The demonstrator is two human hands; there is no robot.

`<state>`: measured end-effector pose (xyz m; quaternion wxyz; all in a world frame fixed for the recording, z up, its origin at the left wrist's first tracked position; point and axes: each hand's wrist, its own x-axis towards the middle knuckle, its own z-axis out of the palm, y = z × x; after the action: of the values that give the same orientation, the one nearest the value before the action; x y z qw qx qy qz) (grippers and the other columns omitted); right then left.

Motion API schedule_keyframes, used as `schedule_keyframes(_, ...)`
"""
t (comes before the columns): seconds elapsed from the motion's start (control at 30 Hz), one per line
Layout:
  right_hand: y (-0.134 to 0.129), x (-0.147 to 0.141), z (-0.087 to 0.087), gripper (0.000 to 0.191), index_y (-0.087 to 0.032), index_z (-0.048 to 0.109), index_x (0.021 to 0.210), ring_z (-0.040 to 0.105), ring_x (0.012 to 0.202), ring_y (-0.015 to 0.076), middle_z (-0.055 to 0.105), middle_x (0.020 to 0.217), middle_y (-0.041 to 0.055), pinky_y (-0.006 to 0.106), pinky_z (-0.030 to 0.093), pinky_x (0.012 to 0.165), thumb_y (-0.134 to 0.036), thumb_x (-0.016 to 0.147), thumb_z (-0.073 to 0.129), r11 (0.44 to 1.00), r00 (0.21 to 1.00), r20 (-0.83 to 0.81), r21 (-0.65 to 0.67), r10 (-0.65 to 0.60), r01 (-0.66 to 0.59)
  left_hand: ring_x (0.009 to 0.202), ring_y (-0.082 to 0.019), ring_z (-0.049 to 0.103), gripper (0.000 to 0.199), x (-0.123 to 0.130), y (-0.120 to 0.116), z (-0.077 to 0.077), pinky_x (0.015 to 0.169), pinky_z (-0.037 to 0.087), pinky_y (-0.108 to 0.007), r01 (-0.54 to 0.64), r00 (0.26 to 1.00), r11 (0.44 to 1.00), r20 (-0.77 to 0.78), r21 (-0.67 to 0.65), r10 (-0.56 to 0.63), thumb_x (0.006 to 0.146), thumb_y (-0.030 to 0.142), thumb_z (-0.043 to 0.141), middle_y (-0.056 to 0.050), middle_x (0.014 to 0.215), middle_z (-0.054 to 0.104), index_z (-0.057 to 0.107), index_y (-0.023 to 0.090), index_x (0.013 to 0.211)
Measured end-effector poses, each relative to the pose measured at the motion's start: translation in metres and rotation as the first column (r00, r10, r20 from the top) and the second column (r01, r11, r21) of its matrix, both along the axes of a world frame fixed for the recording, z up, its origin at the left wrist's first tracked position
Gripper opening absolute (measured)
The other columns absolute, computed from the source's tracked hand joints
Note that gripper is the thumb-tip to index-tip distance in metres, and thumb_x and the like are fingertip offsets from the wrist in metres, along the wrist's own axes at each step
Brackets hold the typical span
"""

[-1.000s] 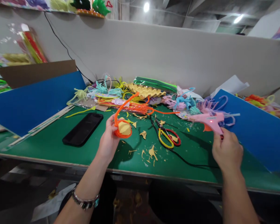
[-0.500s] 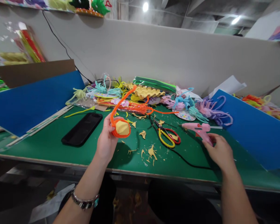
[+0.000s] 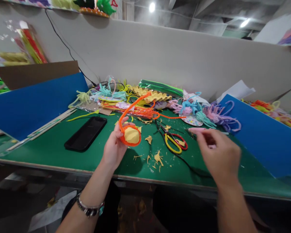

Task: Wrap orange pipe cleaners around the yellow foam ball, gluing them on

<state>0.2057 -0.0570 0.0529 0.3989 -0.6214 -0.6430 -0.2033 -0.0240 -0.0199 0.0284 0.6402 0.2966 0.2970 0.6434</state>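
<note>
**Left hand holds the yellow disc; right hand masks the glue gun**

Your left grip is narrow: thumb and fingers pinch the disc at its left side, where the orange fuzzy stem wraps its rim. The disc lies to the right of your thumb, raised over the surface between the middle and the near edge. Its yellow face is tilted up towards you and uncovered; the rim hold appears chosen to keep that face clear of your fingers. The stem's free length rises beside the thumb and leans towards the far edge, probably left loose so that it does not cross the disc.

Your right hand is at the glue gun, towards the right edge. The gun's pink front shows past your fingers, pointing left, with a clear glue stick behind. Your knuckles hide the handle, so whether you grip it or merely touch it cannot be determined, nor whether the gun rests on the surface.

The scissors lie between your hands, handles towards the near edge, presumably within easy reach of either. Yellow scraps are scattered just left of them. The phone lies well apart from the disc, towards the left edge.
</note>
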Motion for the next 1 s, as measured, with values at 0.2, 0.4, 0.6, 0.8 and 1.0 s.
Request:
schedule_keyframes(0.2, 0.021, -0.065, -0.017, 0.031, -0.015, 0.060, 0.109, 0.056, 0.062, 0.0113, 0.064, 0.098, 0.0078, 0.025, 0.047, 0.061, -0.029, 0.081, 0.057, 0.735, 0.781, -0.202, -0.265, 0.591, -0.625, 0.090, -0.024, 0.061, 0.043, 0.003, -0.004, 0.001, 0.074, 0.051, -0.034, 0.039, 0.999, 0.999, 0.002, -0.022, -0.039, 0.055, 0.021, 0.050, -0.006, 0.090, 0.064, 0.054, 0.017, 0.098)
schedule_keyframes(0.4, 0.029, -0.061, -0.015, 0.017, -0.018, 0.069, 0.071, 0.059, 0.062, 0.0127, 0.068, 0.070, 0.0022, 0.023, 0.045, 0.055, -0.024, 0.080, 0.056, 0.677, 0.727, -0.465, -0.309, 0.506, -0.668, 0.088, -0.024, 0.060, 0.050, -0.002, -0.004, 0.001, 0.072, 0.050, -0.033, 0.062, 0.998, 0.998, -0.020, -0.009, -0.062, 0.056, 0.021, 0.050, -0.006, 0.089, 0.064, 0.052, 0.016, 0.106)
schedule_keyframes(0.6, 0.025, -0.025, -0.011, 0.015, -0.020, 0.068, 0.066, 0.061, 0.067, 0.0144, 0.067, 0.067, 0.0010, 0.026, 0.048, 0.061, -0.030, 0.075, 0.060, 0.860, 0.659, -0.646, -0.008, 0.385, -0.510, 0.087, -0.023, 0.060, 0.048, -0.006, 0.000, -0.001, 0.069, 0.049, -0.029, 0.007, 0.999, 0.999, -0.037, -0.045, -0.008, 0.055, 0.021, 0.051, -0.005, 0.084, 0.065, 0.054, 0.015, 0.103)
schedule_keyframes(0.8, 0.024, 0.000, -0.018, 0.020, -0.024, 0.062, 0.065, 0.061, 0.084, 0.0166, 0.066, 0.092, 0.0022, 0.033, 0.048, 0.073, -0.044, 0.069, 0.066, 0.862, 0.367, -0.829, 0.242, 0.423, -0.447, 0.086, -0.022, 0.061, 0.044, -0.004, 0.002, -0.003, 0.072, 0.050, -0.032, 0.002, 0.998, 0.999, -0.062, -0.033, -0.004, 0.057, 0.021, 0.050, -0.004, 0.081, 0.066, 0.055, 0.017, 0.101)
schedule_keyframes(1.0, 0.016, 0.005, -0.008, 0.030, -0.024, 0.056, 0.055, 0.053, 0.065, 0.0091, 0.057, 0.075, -0.0042, 0.028, 0.048, 0.069, -0.044, 0.053, 0.079, 0.830, 0.154, -0.875, 0.361, 0.460, -0.426, 0.084, -0.022, 0.063, 0.049, -0.002, 0.003, -0.002, 0.071, 0.052, -0.032, -0.002, 0.998, 0.998, -0.066, -0.055, -0.001, 0.058, 0.019, 0.047, -0.003, 0.080, 0.067, 0.055, 0.016, 0.106)
